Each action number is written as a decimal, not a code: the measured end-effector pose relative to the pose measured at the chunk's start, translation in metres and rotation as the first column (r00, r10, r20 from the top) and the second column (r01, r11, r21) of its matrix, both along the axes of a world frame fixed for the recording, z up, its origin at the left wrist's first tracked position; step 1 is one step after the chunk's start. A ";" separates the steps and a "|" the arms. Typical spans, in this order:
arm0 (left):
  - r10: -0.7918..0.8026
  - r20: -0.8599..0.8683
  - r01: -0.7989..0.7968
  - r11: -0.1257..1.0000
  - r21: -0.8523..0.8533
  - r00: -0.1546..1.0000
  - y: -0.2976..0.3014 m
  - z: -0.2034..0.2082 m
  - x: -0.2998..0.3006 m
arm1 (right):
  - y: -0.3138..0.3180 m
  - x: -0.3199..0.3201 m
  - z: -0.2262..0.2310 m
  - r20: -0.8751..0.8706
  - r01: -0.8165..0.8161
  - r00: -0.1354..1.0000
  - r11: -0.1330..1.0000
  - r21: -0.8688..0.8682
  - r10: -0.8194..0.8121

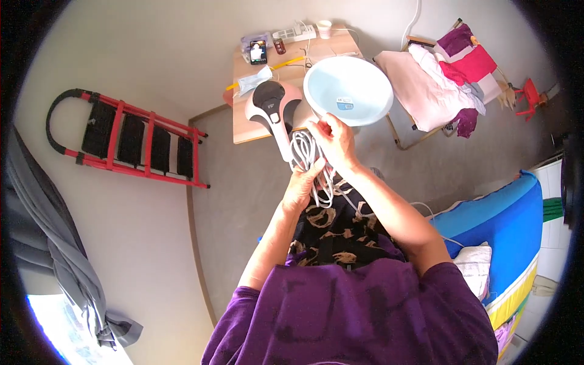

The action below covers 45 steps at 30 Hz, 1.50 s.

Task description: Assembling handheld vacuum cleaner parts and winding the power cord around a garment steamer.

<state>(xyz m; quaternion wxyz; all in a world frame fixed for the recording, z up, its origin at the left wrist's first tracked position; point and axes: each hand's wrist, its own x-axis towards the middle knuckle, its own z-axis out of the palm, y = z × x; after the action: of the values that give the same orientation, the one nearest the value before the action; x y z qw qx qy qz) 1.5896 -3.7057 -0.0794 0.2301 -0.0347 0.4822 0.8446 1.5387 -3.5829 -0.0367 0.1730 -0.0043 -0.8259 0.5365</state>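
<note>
A white cord (303, 152) hangs in loose loops between my two hands. My left hand (299, 185) is closed around the lower part of the bundle, with the thumb over the loops. At the top of the coil my right hand (336, 141) has its fingers curled in and pinched at the cord. Just beyond them is a pink and white handheld vacuum (277, 108) with a dark round top and a white handle reaching toward my left hand. It overlaps the table's near edge; I cannot tell whether the table carries its weight.
On the wooden table (243, 131) are a pale blue basin (371, 115), phone (258, 52), face mask (255, 80), power strip (295, 33) and paper cup (324, 29). A clothes-covered chair (420, 91) stands right, a red stepladder (131, 140) leans left, and a blue bed (486, 213) lies near right.
</note>
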 end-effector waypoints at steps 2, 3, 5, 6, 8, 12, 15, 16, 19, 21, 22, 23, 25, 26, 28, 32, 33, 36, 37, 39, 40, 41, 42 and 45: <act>0.000 0.045 0.000 1.000 0.009 0.999 -0.002 -0.006 -0.001 | -0.012 -0.002 -0.006 0.024 0.084 0.996 0.996 -0.031 -0.083; -0.003 0.093 0.001 1.000 0.019 0.996 -0.003 -0.009 -0.002 | -0.015 -0.004 -0.008 0.022 0.083 0.996 0.996 -0.031 -0.083; -0.017 0.139 0.011 0.999 0.040 0.990 -0.006 -0.007 -0.005 | -0.018 -0.008 -0.013 0.012 0.161 0.987 0.984 -0.075 -0.160; -0.076 0.146 0.064 0.994 0.089 0.986 -0.007 -0.006 -0.006 | -0.018 -0.009 -0.015 0.018 0.163 0.987 0.983 -0.079 -0.162; -0.135 0.122 0.115 0.980 0.160 0.983 -0.011 -0.005 -0.007 | -0.020 -0.009 -0.015 0.022 0.154 0.988 0.984 -0.088 -0.152; -0.126 0.061 0.119 0.986 0.116 0.990 -0.008 0.003 -0.005 | -0.019 -0.008 -0.017 -0.004 0.134 0.991 0.987 -0.093 -0.135; -0.136 0.022 0.135 0.990 0.044 0.990 -0.008 -0.004 -0.007 | -0.019 -0.007 -0.016 -0.075 -0.039 0.997 0.915 -0.401 0.010; -0.063 0.052 0.059 0.994 0.087 0.997 -0.006 -0.001 -0.006 | -0.017 -0.002 -0.012 -0.085 0.005 0.995 0.917 -0.399 -0.043; -0.006 0.071 -0.005 0.988 0.153 0.997 -0.008 0.019 -0.010 | 0.000 0.021 -0.018 -0.136 0.026 0.986 0.892 -0.451 -0.098; 0.068 0.067 -0.081 0.974 0.213 0.995 -0.017 0.009 -0.018 | 0.023 0.040 -0.044 0.017 -0.037 0.999 0.964 -0.263 0.043; 0.076 0.043 -0.085 0.961 0.264 0.996 -0.020 0.006 -0.022 | 0.034 0.055 -0.051 0.070 -0.225 0.970 0.967 -0.118 0.234; 0.127 0.086 -0.150 0.916 0.372 0.988 -0.023 0.000 -0.026 | 0.043 0.070 -0.056 0.148 -0.412 0.902 0.911 0.016 0.406; 0.158 0.134 -0.202 0.873 0.444 0.978 -0.032 -0.007 -0.030 | 0.055 0.103 -0.044 0.155 -0.544 0.836 0.833 0.102 0.527; 0.162 0.156 -0.215 0.869 0.446 0.974 -0.036 -0.007 -0.031 | 0.065 0.115 -0.049 0.251 -0.521 0.826 0.853 -0.001 0.505; 0.171 0.142 -0.218 0.859 0.462 0.975 -0.045 -0.011 -0.034 | 0.089 0.134 -0.053 0.377 -0.495 0.780 0.861 -0.115 0.499; 0.166 0.143 -0.215 0.852 0.477 0.976 -0.044 -0.008 -0.034 | 0.119 0.148 -0.057 0.428 -0.425 0.800 0.901 -0.092 0.421; 0.166 0.133 -0.209 0.857 0.470 0.977 -0.043 -0.006 -0.032 | 0.120 0.146 -0.057 0.410 -0.379 0.835 0.924 -0.057 0.367; 0.166 0.125 -0.206 0.865 0.457 0.978 -0.034 -0.004 -0.029 | 0.099 0.128 -0.055 0.305 -0.425 0.846 0.898 -0.114 0.438; 0.157 0.113 -0.192 0.873 0.448 0.981 -0.032 -0.002 -0.029 | 0.087 0.123 -0.054 0.222 -0.442 0.852 0.879 -0.181 0.474; 0.154 0.094 -0.180 0.876 0.448 0.984 -0.032 -0.002 -0.029 | 0.067 0.118 -0.066 0.100 -0.512 0.831 0.823 -0.247 0.547; 0.161 0.109 -0.194 0.858 0.476 0.981 -0.035 -0.003 -0.029 | 0.065 0.118 -0.064 0.179 -0.560 0.786 0.804 -0.199 0.592; 0.166 0.124 -0.206 0.839 0.504 0.978 -0.038 -0.004 -0.029 | 0.063 0.119 -0.062 0.259 -0.607 0.736 0.779 -0.155 0.625; 0.169 0.125 -0.209 0.845 0.491 0.978 -0.042 -0.004 -0.028 | 0.063 0.124 -0.059 0.390 -0.563 0.650 0.758 -0.329 0.652; 0.187 0.140 -0.232 0.839 0.491 0.972 -0.054 -0.011 -0.028 | 0.083 0.132 -0.067 0.410 -0.491 0.612 0.731 -0.473 0.676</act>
<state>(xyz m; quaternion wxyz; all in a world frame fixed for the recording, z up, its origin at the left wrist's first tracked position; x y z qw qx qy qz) 1.5621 -3.7595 -0.0902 0.1578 -0.0624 0.2275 0.9589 1.6710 -3.4997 -0.1038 -0.2657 0.0850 -0.6964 0.6612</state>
